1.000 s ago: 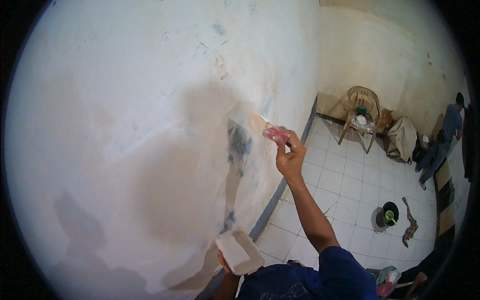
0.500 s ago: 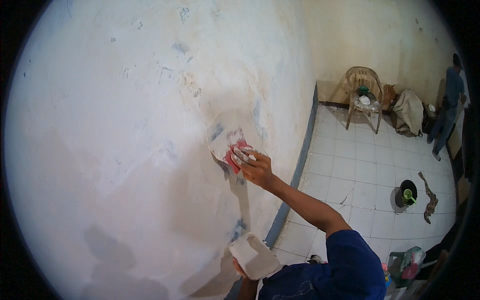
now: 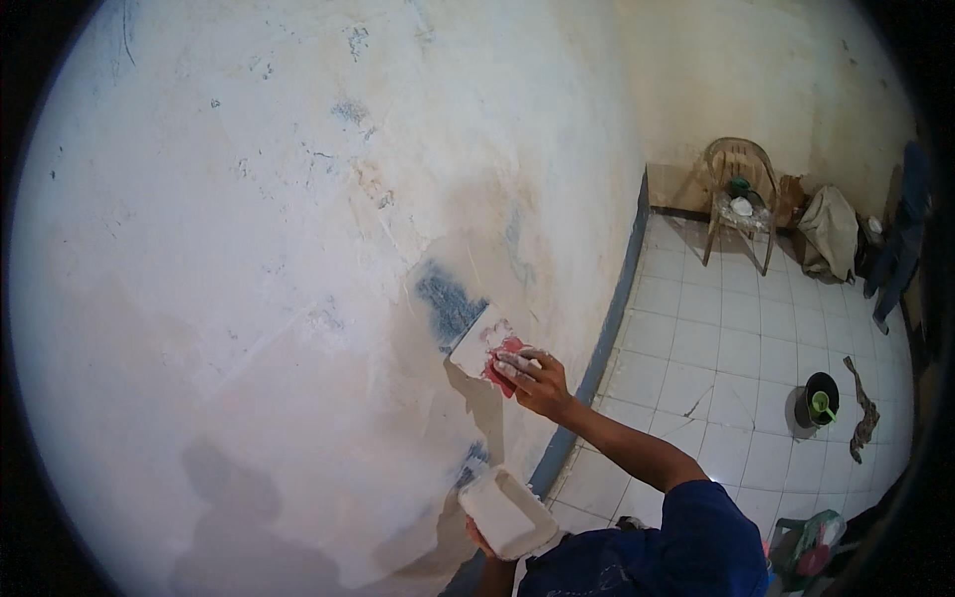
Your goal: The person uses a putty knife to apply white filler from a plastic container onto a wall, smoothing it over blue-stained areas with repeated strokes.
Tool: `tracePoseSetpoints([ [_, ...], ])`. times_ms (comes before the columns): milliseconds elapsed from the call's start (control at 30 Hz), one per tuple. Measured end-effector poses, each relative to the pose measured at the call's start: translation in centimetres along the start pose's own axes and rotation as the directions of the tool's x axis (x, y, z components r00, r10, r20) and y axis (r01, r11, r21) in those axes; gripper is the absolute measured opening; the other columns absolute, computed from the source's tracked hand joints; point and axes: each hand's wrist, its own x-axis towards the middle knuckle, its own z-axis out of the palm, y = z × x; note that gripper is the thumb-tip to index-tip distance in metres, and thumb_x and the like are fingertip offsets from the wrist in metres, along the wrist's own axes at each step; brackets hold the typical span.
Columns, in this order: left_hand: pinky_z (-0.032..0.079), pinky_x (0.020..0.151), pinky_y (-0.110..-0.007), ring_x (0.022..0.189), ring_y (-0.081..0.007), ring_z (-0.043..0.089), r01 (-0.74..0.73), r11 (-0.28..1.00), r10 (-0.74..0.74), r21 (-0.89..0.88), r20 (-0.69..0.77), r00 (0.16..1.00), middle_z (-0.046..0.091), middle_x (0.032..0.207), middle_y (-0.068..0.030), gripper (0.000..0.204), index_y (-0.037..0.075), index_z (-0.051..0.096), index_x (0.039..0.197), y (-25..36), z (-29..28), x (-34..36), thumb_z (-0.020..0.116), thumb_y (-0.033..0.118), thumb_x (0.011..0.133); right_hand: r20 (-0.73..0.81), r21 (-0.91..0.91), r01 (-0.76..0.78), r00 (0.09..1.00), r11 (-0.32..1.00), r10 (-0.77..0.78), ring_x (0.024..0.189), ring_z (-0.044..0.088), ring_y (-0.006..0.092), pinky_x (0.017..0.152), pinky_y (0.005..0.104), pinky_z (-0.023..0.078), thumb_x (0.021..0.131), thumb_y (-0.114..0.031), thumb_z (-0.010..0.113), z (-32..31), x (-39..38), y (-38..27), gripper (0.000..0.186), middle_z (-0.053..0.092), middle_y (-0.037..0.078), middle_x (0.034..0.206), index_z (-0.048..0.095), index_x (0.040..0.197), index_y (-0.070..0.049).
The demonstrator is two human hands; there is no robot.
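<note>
My right hand (image 3: pixel 537 383) is closed round the red grip of a putty knife (image 3: pixel 476 346). Its wide pale blade is against or very near the white wall (image 3: pixel 249 328), just below a dark blue-grey patch (image 3: pixel 443 298). White smears cover my fingers and the grip. Low in the view, my left hand (image 3: pixel 478 538) grips the side of an off-white rectangular tray (image 3: pixel 502 527), held tilted close to the wall. Most of that hand's fingers are hidden behind the tray. A smaller dark patch (image 3: pixel 472 464) shows on the wall just above it.
Right of the wall's blue-grey base strip (image 3: pixel 603 363) lies a white tiled floor (image 3: pixel 676 348). On it stand a plastic chair (image 3: pixel 738 199) and a black bucket (image 3: pixel 819 393) with a green dipper, beside a crumpled rag (image 3: pixel 863 413). A person (image 3: pixel 900 234) is at the far right.
My right hand and the putty knife have moved down and slightly right, uncovering more of the dark patch. My left hand still holds the tray. The view has shifted slightly.
</note>
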Motion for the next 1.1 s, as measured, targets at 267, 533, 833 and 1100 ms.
tracePoseSetpoints([
  [267,0.039,0.103,-0.063,0.128,-0.0454,0.045,-0.073,0.996,0.076,-0.049,0.066,0.995,0.041,0.146,-0.0192,0.095,0.019,0.031,0.151,-1.1,-0.6,-0.2,0.044,0.078,0.078,-0.095,0.410,-0.525,0.788,0.745,0.608,0.076,0.065,0.0190,0.066,0.0313,0.052,0.080,0.003,0.067,-5.7,2.5,1.0,0.022,0.068,0.005,0.091,0.071,0.101,-0.005],
  [533,0.038,0.104,-0.062,0.131,-0.0349,0.047,0.038,0.710,0.165,-0.703,0.218,0.962,0.040,0.150,-0.0116,0.073,0.019,0.034,0.149,-4.2,-5.7,0.9,0.037,0.065,0.091,0.638,0.613,-0.595,-0.015,-0.519,0.770,0.057,0.051,0.0114,0.050,0.0277,0.038,0.090,-0.015,0.066,-5.1,-2.8,1.7,0.012,0.059,0.001,0.073,0.063,0.088,-0.004],
  [833,0.039,0.109,-0.050,0.131,-0.0316,0.046,-0.277,0.945,0.279,0.172,0.017,0.960,0.042,0.148,-0.0111,0.075,0.010,0.028,0.151,-2.2,-3.5,0.6,0.028,0.062,0.098,0.780,0.369,-0.889,0.136,-0.273,0.611,0.073,0.064,0.0125,0.066,0.0278,0.052,0.091,-0.010,0.059,-9.9,-1.8,-3.9,0.018,0.068,0.007,0.086,0.064,0.101,0.004],
  [1100,0.045,0.103,-0.048,0.127,-0.0332,0.050,-0.021,0.989,0.027,-0.143,0.036,0.999,0.044,0.145,-0.0161,0.081,0.009,0.031,0.149,-2.0,2.8,3.4,0.038,0.067,0.092,0.753,-0.178,-0.855,0.201,0.487,0.627,0.065,0.067,0.0267,0.062,0.0370,0.051,0.085,-0.016,0.067,-12.0,-1.0,-7.0,0.023,0.067,0.018,0.073,0.066,0.097,0.003],
])
